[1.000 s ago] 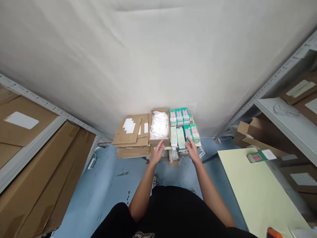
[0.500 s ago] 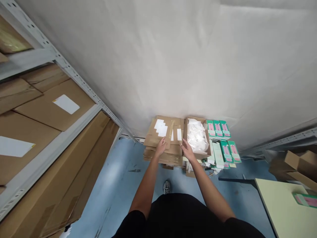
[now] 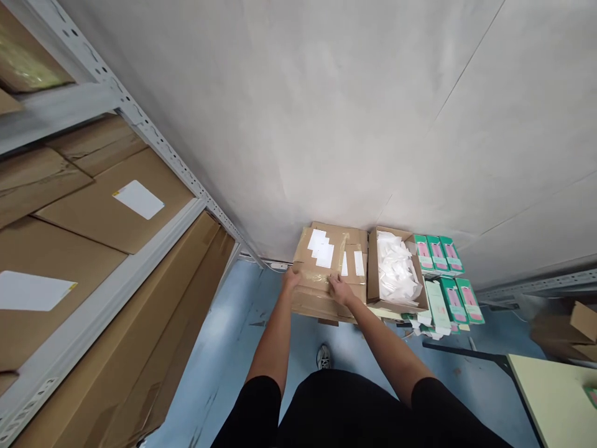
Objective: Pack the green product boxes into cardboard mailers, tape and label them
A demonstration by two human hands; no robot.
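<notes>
So, far left, shelf (image 3: 93,309) with brown cartons (image 3: 107,230). Then left hand (image 3: 291,278) on the near left corner of the top flat carton (image 3: 310,267), which bears overlapping white labels (image 3: 321,249) and sits on a stack of flattened cardboard (image 3: 310,303), left end of the surface (image 3: 385,312), by its front edge. Right hand (image 3: 340,290) touches the carton's near right corner, fingers bent; can't tell if either hand has closed on it, undersides hidden. Just right of the stack, mid surface, open box (image 3: 373,264) full of white packets (image 3: 396,267). Green-and-pink boxes (image 3: 437,253) in rows to the right edge. Far right, corner of a pale table (image 3: 550,398)
</notes>
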